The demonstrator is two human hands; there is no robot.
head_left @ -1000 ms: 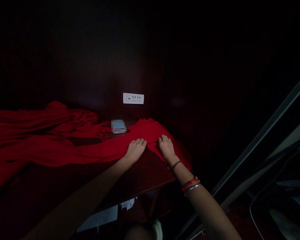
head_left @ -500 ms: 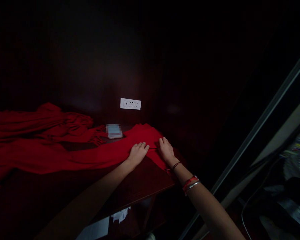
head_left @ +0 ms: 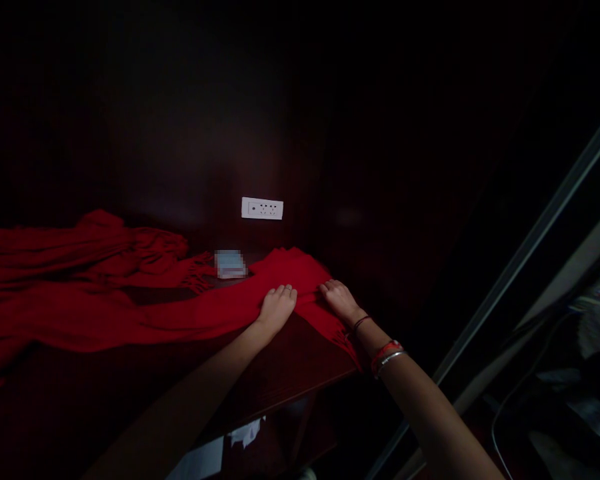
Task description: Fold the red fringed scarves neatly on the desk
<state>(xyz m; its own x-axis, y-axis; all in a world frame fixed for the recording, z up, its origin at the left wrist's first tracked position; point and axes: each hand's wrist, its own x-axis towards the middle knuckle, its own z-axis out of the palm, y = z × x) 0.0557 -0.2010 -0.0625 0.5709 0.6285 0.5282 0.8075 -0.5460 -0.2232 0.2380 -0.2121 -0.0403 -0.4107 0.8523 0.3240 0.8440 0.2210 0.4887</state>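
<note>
A long red scarf (head_left: 220,310) with a fringed end stretches across a dark wooden desk (head_left: 300,363). My left hand (head_left: 278,309) is closed on its near edge, the thumb out of sight under the cloth or palm. To the right, my right hand (head_left: 340,300) grips the scarf near its end with curled fingers. The fringe (head_left: 347,340) hangs below that hand, by the desk's right corner. A bunched, fringed red stretch of fabric (head_left: 145,250) lies behind at the left; whether it belongs to the same scarf I cannot tell.
A blurred-out bluish packet (head_left: 231,264) lies behind the scarf, below a white wall socket (head_left: 263,208). Papers (head_left: 247,433) sit on a shelf under the desk. At right are a metal-edged frame (head_left: 530,247) and a pale cable (head_left: 495,427).
My right hand has shifted slightly right and down, its fingers more curled. The scarf's fringed end now shows further towards the desk's corner. My left hand stays nearly in place.
</note>
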